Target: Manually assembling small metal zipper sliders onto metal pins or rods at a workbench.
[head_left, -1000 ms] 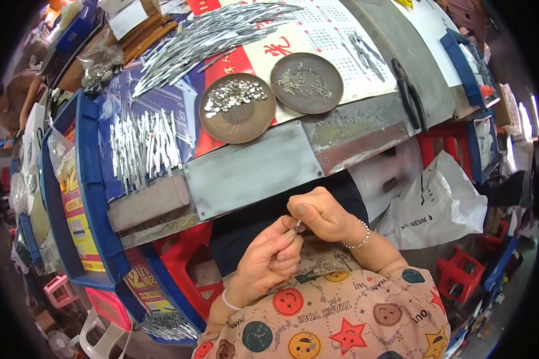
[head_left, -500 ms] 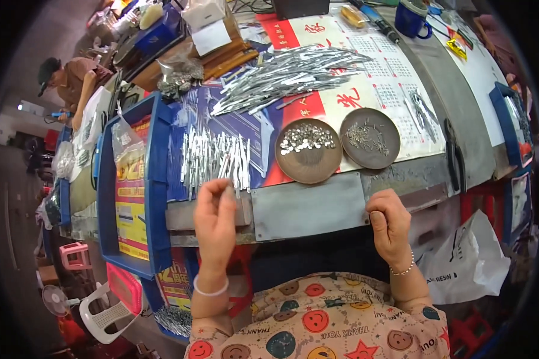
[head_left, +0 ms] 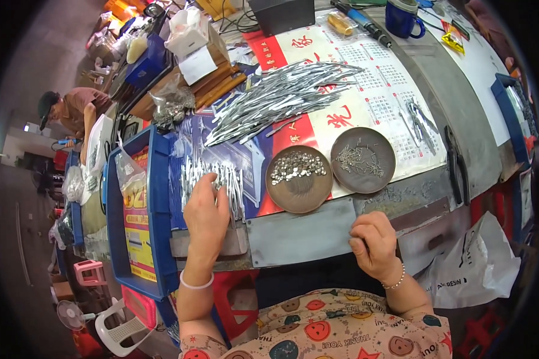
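Note:
My left hand reaches over the near end of a pile of short silvery metal strips on a blue sheet. Its thumb and forefinger are apart, with nothing visible between them. My right hand hovers by the bench's front edge, fingers curled and thumb against them; whatever they may hold is hidden. Between and beyond the hands sit two round brown dishes. The left dish contains small shiny metal discs; the right dish contains thin little pins.
A grey metal plate lies at the front edge. Longer strips are heaped farther back. A blue tray stands left, black-handled pliers right. A blue mug is at the back; a person sits far left.
My left hand has moved forward onto the short strips, its thumb and forefinger parting. The right hand stays curled near the edge. The whole view has shifted and tilted slightly.

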`<action>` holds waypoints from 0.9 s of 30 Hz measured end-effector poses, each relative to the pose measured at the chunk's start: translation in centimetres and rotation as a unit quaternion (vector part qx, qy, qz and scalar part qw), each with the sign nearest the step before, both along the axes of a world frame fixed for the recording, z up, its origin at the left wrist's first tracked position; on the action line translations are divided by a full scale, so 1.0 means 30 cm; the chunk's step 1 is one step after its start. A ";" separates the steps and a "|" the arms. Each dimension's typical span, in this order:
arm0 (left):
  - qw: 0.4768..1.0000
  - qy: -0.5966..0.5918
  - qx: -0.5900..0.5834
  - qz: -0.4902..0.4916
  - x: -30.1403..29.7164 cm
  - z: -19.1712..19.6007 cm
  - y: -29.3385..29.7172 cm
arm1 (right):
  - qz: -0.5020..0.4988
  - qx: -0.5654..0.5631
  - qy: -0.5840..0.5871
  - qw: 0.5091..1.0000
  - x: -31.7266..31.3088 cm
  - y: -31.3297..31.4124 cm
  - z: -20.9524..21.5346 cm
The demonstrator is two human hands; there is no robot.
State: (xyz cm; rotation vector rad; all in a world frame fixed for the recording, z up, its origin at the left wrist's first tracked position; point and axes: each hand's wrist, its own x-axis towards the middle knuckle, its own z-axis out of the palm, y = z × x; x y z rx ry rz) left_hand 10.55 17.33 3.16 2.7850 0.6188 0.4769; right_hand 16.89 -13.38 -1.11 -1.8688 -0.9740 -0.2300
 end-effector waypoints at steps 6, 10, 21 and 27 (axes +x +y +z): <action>0.979 -0.019 -0.133 -0.154 0.139 0.106 -0.047 | -0.001 -0.002 -0.036 0.999 0.007 0.002 0.002; 0.967 -0.024 -0.083 -0.239 0.326 0.011 -0.048 | -0.009 0.005 -0.045 0.999 0.005 0.005 0.003; 0.965 0.036 -0.035 -0.256 0.422 -0.090 0.005 | -0.012 0.014 -0.044 0.999 -0.005 0.009 0.005; 0.951 0.003 -0.243 -0.191 0.243 0.068 -0.075 | -0.037 0.017 -0.047 0.998 -0.019 -0.003 0.009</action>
